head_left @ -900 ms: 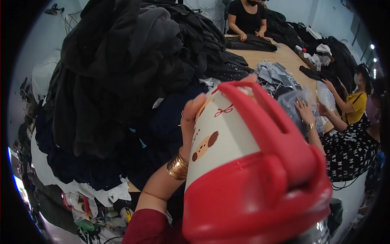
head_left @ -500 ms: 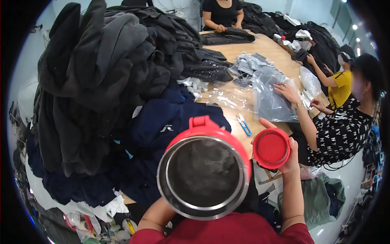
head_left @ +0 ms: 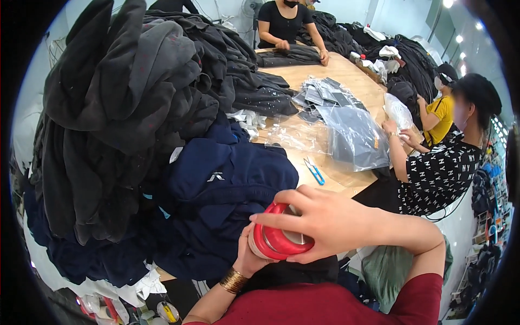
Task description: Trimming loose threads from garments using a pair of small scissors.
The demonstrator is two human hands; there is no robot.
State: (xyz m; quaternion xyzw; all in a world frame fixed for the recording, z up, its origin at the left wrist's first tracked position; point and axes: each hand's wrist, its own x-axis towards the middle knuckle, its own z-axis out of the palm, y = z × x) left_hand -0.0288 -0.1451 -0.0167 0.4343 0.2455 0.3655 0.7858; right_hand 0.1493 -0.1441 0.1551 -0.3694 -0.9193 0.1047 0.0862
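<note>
A red drinking flask (head_left: 264, 243) is held close in front of my chest. My left hand (head_left: 248, 259), with a gold bracelet at its wrist, is wrapped round the flask's body from the left. Over its top, my right hand (head_left: 325, 225) spreads its fingers and thumb round the rim of the red lid (head_left: 280, 240). The lid sits on the flask's mouth; a shiny metallic patch on it shows between the fingers. Part of the flask is hidden by both hands. Just beyond lies a folded navy garment (head_left: 233, 168) with a small white emblem.
Blue thread snips (head_left: 314, 172) lie on the wooden table (head_left: 346, 73). Beyond them are clear plastic bags (head_left: 355, 142) and a heap of grey packets (head_left: 325, 96). Dark garments (head_left: 124, 97) pile high at left. A co-worker (head_left: 441, 168) sits close at right; others work farther off.
My right hand has brought the red lid left from beside the flask onto its mouth. The flask is lower and farther from view. The nearest co-worker's hand has left the plastic bags.
</note>
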